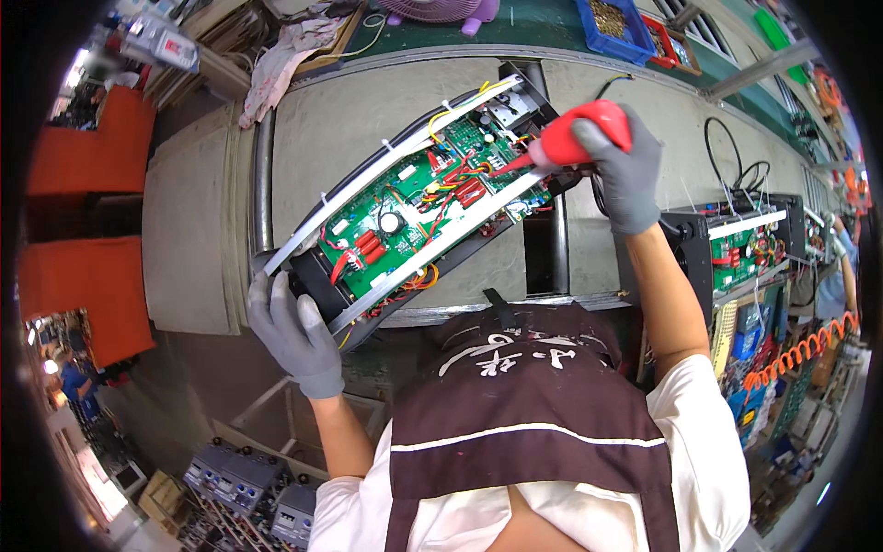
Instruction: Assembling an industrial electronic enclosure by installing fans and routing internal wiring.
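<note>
In front of me, slanting across the conveyor, lies an open electronics chassis (pixel 354 198) with pale metal side rails and black ends. A green circuit board (pixel 405 216) inside carries red components, a round white-topped part and colored wires. My left hand (pixel 292 333), in a grey glove, grips the chassis's near-left black end. My right hand (pixel 629 175), gloved too, is wrapped around a red squeeze bottle (pixel 575 133) held tilted over the board. Its thin red nozzle points down-left, close to the wires and red components; whether the tip touches them I cannot tell.
Another chassis with a green board (pixel 745 253) stands to the right, black cables looping above it. Beyond it, another person's arm (pixel 847 276) shows. At the back are a blue bin of small parts (pixel 614 28) and a purple fan (pixel 437 9). An orange coiled hose (pixel 796 354) hangs at right.
</note>
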### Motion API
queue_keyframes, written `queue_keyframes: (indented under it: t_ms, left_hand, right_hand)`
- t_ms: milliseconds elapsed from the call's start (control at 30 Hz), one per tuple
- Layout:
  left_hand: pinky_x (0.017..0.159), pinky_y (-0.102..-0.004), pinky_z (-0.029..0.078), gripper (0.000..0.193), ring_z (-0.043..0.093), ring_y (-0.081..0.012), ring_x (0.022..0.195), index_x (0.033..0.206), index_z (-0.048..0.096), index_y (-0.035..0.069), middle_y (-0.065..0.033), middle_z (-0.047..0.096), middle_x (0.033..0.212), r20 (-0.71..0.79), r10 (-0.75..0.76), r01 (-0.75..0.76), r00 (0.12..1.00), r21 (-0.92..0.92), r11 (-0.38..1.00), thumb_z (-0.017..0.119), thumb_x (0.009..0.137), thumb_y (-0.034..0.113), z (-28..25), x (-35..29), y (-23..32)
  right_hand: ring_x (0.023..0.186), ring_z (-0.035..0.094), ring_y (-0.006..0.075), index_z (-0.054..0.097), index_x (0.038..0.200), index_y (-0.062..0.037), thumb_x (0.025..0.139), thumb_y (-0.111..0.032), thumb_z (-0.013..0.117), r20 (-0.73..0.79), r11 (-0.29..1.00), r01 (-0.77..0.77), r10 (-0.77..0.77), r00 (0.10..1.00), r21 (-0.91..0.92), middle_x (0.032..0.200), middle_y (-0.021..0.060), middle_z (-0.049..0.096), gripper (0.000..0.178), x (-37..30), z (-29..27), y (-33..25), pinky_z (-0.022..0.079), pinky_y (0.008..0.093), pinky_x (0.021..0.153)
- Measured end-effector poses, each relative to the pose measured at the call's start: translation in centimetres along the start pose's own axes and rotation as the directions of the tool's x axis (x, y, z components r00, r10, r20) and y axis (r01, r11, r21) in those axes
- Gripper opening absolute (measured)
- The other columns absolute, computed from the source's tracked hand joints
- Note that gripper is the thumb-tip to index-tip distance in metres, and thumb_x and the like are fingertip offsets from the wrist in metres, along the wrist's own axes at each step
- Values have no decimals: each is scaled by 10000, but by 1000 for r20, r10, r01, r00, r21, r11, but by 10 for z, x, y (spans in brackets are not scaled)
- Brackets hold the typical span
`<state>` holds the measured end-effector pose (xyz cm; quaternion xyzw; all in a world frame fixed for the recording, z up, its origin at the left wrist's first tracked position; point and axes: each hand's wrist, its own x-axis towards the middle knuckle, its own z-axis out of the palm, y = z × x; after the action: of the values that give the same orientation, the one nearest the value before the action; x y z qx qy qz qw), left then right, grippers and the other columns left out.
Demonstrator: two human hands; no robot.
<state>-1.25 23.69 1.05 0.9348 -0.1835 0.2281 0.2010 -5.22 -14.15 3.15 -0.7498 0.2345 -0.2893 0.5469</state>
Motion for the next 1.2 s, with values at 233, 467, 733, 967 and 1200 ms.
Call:
queue_keyframes:
  t_ms: [233, 467, 733, 967, 1200]
  left_hand:
    - [978, -485, 368, 325, 476, -375, 1159, 1138, 585, -26, -204, 512, 1265, -77, -13, 12, 997, -17, 1000, 488, 888, 158, -3, -2, -3]
    - [990, -491, 365, 322, 488, -375, 1160, 1123, 596, -23, -199, 534, 1249, -93, -18, 18, 996, 2, 1000, 488, 874, 150, -4, -4, -3]
    - [989, -493, 359, 318, 497, -367, 1147, 1111, 601, -30, -198, 541, 1238, -88, -12, 10, 996, -16, 1000, 477, 869, 136, -3, -3, -2]
    - [997, -490, 351, 318, 493, -355, 1154, 1107, 604, -29, -190, 546, 1233, -87, -21, 19, 996, -21, 1000, 475, 869, 138, -3, -2, -1]
    - [999, -488, 347, 312, 494, -356, 1157, 1114, 605, -21, -186, 546, 1234, -93, -16, 14, 996, -23, 1000, 484, 883, 149, -3, -4, -2]
  right_hand:
    - [681, 573, 69, 633, 1011, 6, 773, -166, 785, -184, 990, 137, -131, 974, 19, 853, 30, 644, 331, 8, -7, -14, 477, 217, 584]
    - [719, 591, 85, 656, 963, -16, 765, -214, 795, -111, 972, 159, -179, 978, -174, 824, 34, 661, 313, 28, 10, -1, 495, 253, 670]
    - [727, 600, 101, 657, 968, -14, 763, -263, 789, -94, 982, 85, -102, 990, -171, 822, 45, 668, 349, 33, 14, 0, 500, 270, 680]
    - [718, 604, 109, 656, 975, -10, 758, -262, 794, -66, 974, 140, -154, 986, -179, 807, 49, 668, 360, 37, 7, 7, 505, 276, 672]
    - [679, 600, 101, 655, 985, -8, 776, -254, 782, -81, 980, 126, -139, 987, -152, 787, 45, 657, 348, 36, 8, 14, 501, 261, 622]
